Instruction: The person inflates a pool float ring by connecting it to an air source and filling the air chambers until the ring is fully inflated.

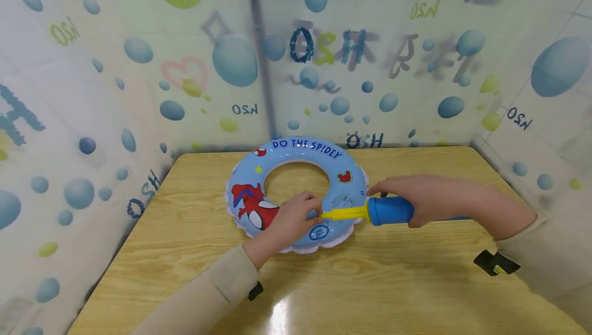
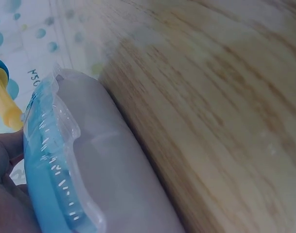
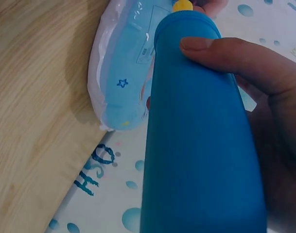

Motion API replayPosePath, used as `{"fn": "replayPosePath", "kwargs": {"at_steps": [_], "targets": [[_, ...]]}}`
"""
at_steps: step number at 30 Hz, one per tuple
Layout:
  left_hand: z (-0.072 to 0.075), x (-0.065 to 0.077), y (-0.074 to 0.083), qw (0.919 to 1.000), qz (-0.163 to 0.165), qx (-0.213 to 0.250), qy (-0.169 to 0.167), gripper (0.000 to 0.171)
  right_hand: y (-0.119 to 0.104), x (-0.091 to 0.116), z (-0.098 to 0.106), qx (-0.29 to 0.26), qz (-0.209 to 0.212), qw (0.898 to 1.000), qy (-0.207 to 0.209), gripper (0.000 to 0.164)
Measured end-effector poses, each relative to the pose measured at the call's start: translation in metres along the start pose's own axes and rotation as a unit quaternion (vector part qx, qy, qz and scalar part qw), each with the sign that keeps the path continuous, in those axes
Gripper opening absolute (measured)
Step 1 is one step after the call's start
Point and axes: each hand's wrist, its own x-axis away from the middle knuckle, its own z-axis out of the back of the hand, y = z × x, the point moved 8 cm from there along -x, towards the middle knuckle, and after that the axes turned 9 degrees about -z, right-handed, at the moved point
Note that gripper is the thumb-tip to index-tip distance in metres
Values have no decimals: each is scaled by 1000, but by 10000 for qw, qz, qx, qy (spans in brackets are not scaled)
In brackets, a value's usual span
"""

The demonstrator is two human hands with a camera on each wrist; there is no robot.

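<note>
A blue inflatable swim ring (image 1: 277,152) with a red cartoon figure and a scalloped pale edge lies on the wooden table. At its near side, my left hand (image 1: 292,218) pinches the ring's valve with curled fingers. My right hand (image 1: 432,196) grips the blue barrel of a hand pump (image 1: 390,210) held level from the right. Its yellow nozzle (image 1: 346,213) points left, the tip right at the left fingertips. In the left wrist view the nozzle tip (image 2: 12,119) meets a small clear valve (image 2: 23,118). The ring looks plump there.
The wooden table (image 1: 185,196) carries the ring near its far side. Behind it and along both sides stands a sheet (image 1: 393,11) printed with blue and green drops, reaching the table's edges. Dark straps (image 1: 497,263) sit at both sleeves.
</note>
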Motion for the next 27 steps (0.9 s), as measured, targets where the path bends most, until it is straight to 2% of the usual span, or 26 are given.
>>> {"fn": "replayPosePath", "kwargs": {"at_steps": [3, 10, 16, 20, 27], "targets": [[-1, -1, 0, 9999, -49, -80, 39, 11, -7, -4, -2, 61, 189, 9998, -19, 81], [-1, -2, 1, 9999, -39, -127, 59, 12, -12, -19, -11, 77, 270, 9996, -62, 72], [1, -1, 2, 10000, -38, -52, 74, 10, -15, -29, -17, -101, 397, 9991, -75, 52], [1, 0, 1, 10000, -13, 39, 35, 10, -16, -32, -19, -184, 357, 9990, -200, 40], [2, 1, 0, 9999, -59, 58, 62, 12, -18, -32, -18, -324, 457, 9983, -169, 35]]}}
